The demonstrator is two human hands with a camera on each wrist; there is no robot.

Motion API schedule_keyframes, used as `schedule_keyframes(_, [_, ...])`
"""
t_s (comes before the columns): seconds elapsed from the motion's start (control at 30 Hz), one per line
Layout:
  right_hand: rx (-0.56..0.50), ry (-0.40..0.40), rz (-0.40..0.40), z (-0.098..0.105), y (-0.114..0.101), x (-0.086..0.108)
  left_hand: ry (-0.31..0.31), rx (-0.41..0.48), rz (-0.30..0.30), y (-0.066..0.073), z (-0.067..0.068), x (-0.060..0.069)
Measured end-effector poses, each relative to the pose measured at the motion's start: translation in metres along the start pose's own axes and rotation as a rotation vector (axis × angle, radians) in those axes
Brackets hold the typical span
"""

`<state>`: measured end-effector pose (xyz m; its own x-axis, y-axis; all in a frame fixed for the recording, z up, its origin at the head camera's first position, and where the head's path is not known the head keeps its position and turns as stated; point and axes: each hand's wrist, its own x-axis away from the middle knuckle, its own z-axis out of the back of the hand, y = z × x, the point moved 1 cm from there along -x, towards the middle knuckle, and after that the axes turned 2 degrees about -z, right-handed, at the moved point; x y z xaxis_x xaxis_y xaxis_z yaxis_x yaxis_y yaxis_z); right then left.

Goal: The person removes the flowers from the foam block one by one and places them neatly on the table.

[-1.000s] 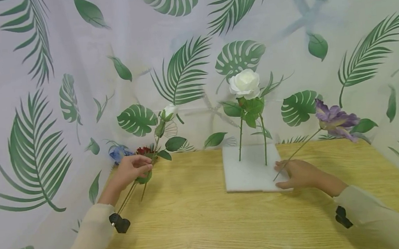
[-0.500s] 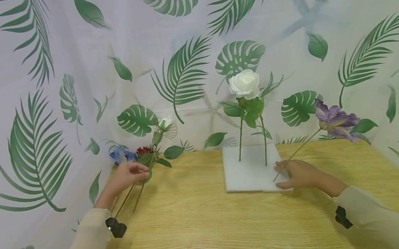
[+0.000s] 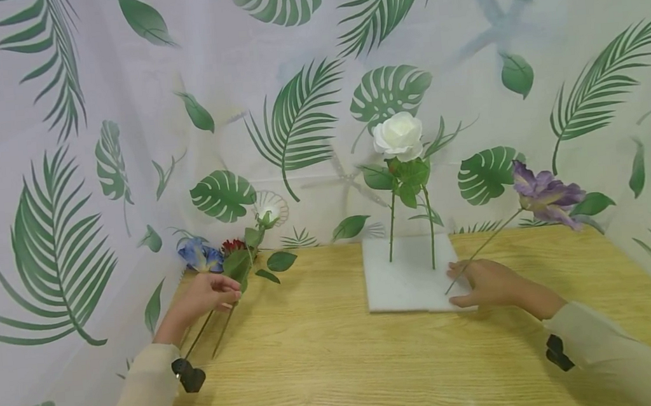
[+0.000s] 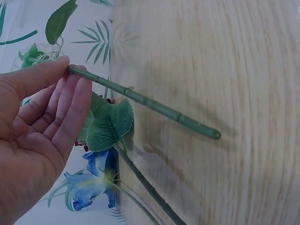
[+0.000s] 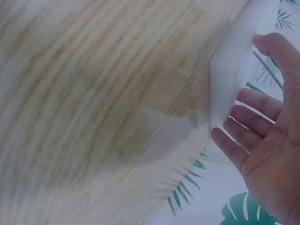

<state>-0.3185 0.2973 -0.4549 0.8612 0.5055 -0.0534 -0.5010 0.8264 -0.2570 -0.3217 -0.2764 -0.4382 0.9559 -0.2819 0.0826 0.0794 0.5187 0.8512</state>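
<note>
My left hand [image 3: 209, 298] pinches the stem [image 4: 145, 101] of a white rosebud [image 3: 269, 215] between thumb and fingertips. Its bare stem end points down toward the table, apart from it. Close by, a blue flower [image 3: 199, 254] and a red flower [image 3: 233, 246] lie at the table's back left, partly hidden. My right hand [image 3: 489, 282] rests on the right edge of a white foam board [image 3: 407, 289], thumb and fingers extended. From the board rise an open white rose [image 3: 398, 137] on an upright stem, a second upright green stem [image 3: 432, 233], and a purple flower [image 3: 549, 197] leaning right.
The wooden table [image 3: 338, 361] reaches back to a white curtain [image 3: 301, 45] printed with green leaves. Black wrist cameras sit on both cuffs, such as the left wrist camera [image 3: 189, 375].
My left hand has come down and slightly nearer, lowering the rosebud. The blue flower shows more now. My right hand and the foam board stay in place.
</note>
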Motion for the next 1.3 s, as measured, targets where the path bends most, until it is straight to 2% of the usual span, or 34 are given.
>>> schedule_keyframes(0.57, [-0.004, -0.006, -0.018, -0.002, 0.003, -0.001, -0.019, -0.034, 0.066, -0.008, -0.012, -0.002])
schedule_keyframes(0.93, [0.004, -0.001, -0.006, -0.001, 0.001, 0.000, -0.013, -0.023, 0.145, -0.013, -0.016, -0.008])
schedule_keyframes(1.3, [-0.013, 0.013, 0.015, -0.002, 0.003, 0.001, -0.014, -0.027, 0.227, -0.017, -0.016, -0.005])
